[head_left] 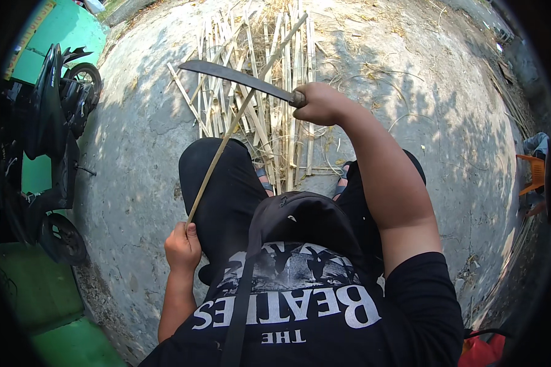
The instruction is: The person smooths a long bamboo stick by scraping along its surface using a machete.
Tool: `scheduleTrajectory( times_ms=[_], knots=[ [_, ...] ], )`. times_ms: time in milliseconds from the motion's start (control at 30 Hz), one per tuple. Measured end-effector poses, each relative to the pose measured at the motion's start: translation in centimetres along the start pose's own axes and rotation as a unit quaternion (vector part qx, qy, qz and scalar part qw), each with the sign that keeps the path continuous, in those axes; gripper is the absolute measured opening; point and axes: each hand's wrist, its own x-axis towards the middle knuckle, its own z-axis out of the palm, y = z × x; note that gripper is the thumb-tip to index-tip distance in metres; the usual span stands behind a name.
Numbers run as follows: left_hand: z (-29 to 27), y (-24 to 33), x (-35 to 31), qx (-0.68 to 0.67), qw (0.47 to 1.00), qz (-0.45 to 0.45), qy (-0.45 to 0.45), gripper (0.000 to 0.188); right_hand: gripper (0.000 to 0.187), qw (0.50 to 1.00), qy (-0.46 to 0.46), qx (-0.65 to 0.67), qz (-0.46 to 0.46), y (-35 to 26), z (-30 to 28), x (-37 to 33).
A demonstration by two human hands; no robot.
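A long thin bamboo strip [219, 154] slants up and away from my left hand [182, 247], which is closed round its near end beside my left knee. My right hand [319, 104] grips the handle of a machete [242, 77], its arm reaching forward. The dark, slightly curved blade points left and crosses the strip around the strip's middle. Whether the edge bites into the bamboo or only rests against it, I cannot tell. Beyond my knees, a pile of pale split bamboo strips [298, 58] lies on the ground, partly hidden behind the blade and my right hand.
A black bag [306, 217] rests against my front between my thighs. On the left a dark motorcycle [43, 116] stands by green panels [73, 37]. At the right edge are an orange chair [534, 174] and a red item [485, 350]. Shavings litter the concrete [447, 159].
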Motion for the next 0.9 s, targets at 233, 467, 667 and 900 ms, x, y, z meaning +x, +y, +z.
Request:
scheduleTrajectory(
  times_ms=[233,467,667,900],
  knots=[
    [0.3,-2.2,-0.4,0.019,1.0,-0.004,0.004,0.038,0.029,0.999,-0.012,-0.04,-0.006,1.0,-0.2,0.6],
    [-0.2,-2.9,-0.6,0.018,0.999,-0.028,-0.03,0.034,0.025,0.888,0.217,0.374,0.156,6.9,-3.8,0.8],
    [0.3,-3.0,0.1,-0.01,1.0,-0.005,-0.011,0.032,0.024,0.787,0.237,0.569,0.034,4.3,-3.8,0.0],
    [-0.2,-2.1,1.5,-0.005,0.999,0.04,0.035,0.029,0.038,0.819,0.234,0.522,0.031,4.3,-3.6,0.1]
  ],
)
